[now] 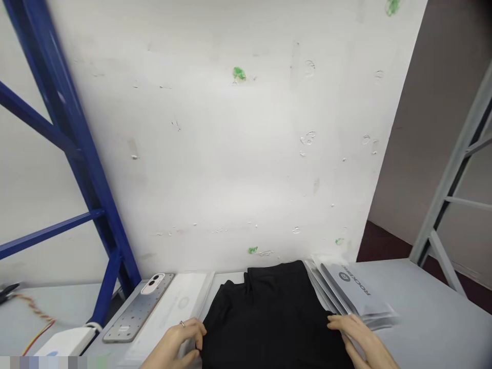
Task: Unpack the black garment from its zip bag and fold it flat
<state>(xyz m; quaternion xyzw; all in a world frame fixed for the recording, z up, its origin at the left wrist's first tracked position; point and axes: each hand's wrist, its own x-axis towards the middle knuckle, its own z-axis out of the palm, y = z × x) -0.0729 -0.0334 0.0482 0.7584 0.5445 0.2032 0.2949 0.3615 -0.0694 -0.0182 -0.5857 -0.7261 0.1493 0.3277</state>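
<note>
A black garment point(269, 318), its exact kind unclear, lies on the grey table in front of me, with its top edge toward the wall and its lower part cut off by the frame. My left hand point(180, 341), wearing a ring, has its fingers curled at the garment's left edge and pinches the cloth. On the opposite edge my right hand point(359, 335) grips the fabric between thumb and fingers. Beside the left hand lies a stack of clear plastic bags point(180, 302). Just beyond the right hand are several grey printed plastic bags point(349, 287).
A phone in a grey dotted case point(140, 307) rests at the left. A white box-shaped device point(65, 343) and twisted wires point(36, 307) are farther left. The blue metal frame point(82, 148) rises there. A white wall point(230, 154) closes off the back; a grey frame point(449, 189) stands right.
</note>
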